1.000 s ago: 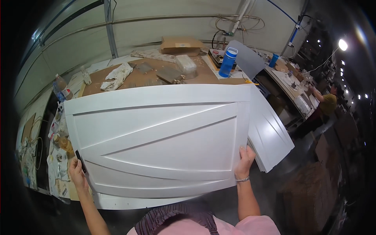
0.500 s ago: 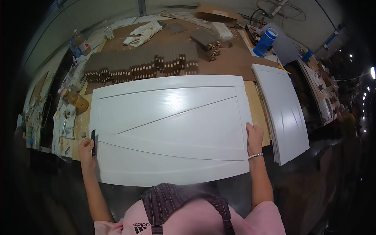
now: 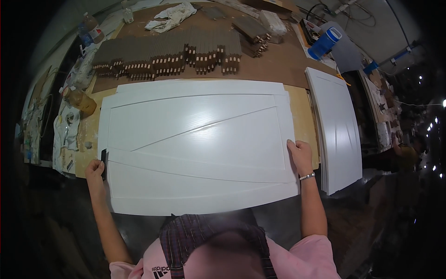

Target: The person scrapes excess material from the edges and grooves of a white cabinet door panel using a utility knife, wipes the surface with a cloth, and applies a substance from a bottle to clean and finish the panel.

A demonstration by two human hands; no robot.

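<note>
My left hand (image 3: pixel 95 172) is closed at the left edge of one broad white panel with raised diagonal and curved trim (image 3: pixel 195 149), against one narrow black strip (image 3: pixel 104 162). My right hand (image 3: pixel 301 156) is curled around the right edge, thumb on top. The panel lies over the pale yellow wooden table (image 3: pixel 304 109). Beyond it are brown strips with pale ends (image 3: pixel 167 56), too many to count. A stack of white panels (image 3: pixel 337 135) stands right. I see one amber-filled clear bottle (image 3: pixel 80 101) and dark lettering on my pink shirt (image 3: pixel 297 258).
</note>
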